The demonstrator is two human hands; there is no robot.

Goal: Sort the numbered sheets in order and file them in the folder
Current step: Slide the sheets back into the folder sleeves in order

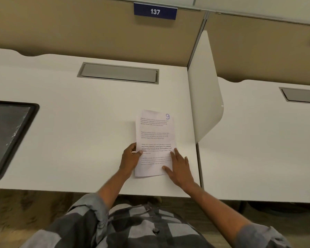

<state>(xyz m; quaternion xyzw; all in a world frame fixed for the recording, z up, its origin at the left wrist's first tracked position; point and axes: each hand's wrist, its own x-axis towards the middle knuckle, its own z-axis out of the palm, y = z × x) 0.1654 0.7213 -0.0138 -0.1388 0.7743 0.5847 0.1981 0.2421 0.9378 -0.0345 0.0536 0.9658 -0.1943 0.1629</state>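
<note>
While a person in a checked shirt leans over a white desk (79, 122), both hands meet on paper near its right end. Behind the desk stands a beige panel (79, 29) with a blue sign (155, 11) reading 137. A white divider (204, 104) closes off the right side, and a grey hatch (118, 73) is set into the desktop.

At the far left edge lies a dark folder (5, 133) with a shiny clear face, partly out of view and well apart from the paper.

The sheets (154, 133) lie flat on the desk, printed side up, with a handwritten 9 (167, 116) at the top right corner. How many lie in the pile cannot be told.

The left hand (130, 159) pinches the left edge, thumb on top and fingers curled under. The right hand (179, 167) rests flat on the lower right part, fingers straight.

This looks like the sorting step, with filing not yet begun. Next, the top sheet probably needs lifting to read the number beneath. That calls for peeling off one sheet alone.
</note>
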